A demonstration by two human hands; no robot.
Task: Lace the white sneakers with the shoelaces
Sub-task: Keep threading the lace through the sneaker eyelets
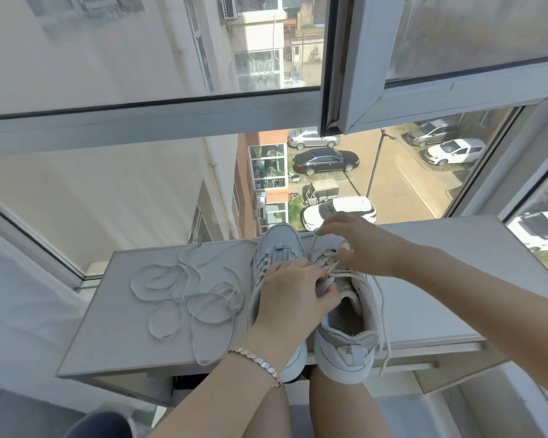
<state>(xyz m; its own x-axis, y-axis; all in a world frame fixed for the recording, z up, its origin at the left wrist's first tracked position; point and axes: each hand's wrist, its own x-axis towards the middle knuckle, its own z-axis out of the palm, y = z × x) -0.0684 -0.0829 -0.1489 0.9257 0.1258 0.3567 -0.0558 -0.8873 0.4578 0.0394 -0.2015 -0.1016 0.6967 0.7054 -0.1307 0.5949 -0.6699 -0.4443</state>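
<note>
Head view: partly laced white leather sneaker [345, 314] stands on a pale grey ledge [114, 336] under the window, heel toward the person and overhanging the front edge, toe toward the glass. Both hands are on it. Left hand [291, 289] comes in from the lower left, fingers curled over the eyelet rows at mid-shoe and thumb pressed on the tongue, so it grips the sneaker there. Right hand [358, 245] reaches in from the right above the toe end; its fingertips pinch a strand of the white flat shoelace [329, 268] and hold it up taut from the front eyelets. The lace crosses approx. four or five rows. One free end trails down the shoe's right side and hangs past the ledge edge.

Heel tab has a small mark, too blurred to read; can't make out any brand.

Second white sneaker [277, 245] stands touching the first on its left, same direction, partly hidden by the left hand and wrist. Loose white shoelace [184, 298] lies in tangled loops on the ledge, left of both shoes and apart from them.

Thin metal link bracelet [257, 363] sits on the left wrist. Bare knees show below the ledge. Through the window [171, 121]: parked cars [326, 161], bldgs.
</note>
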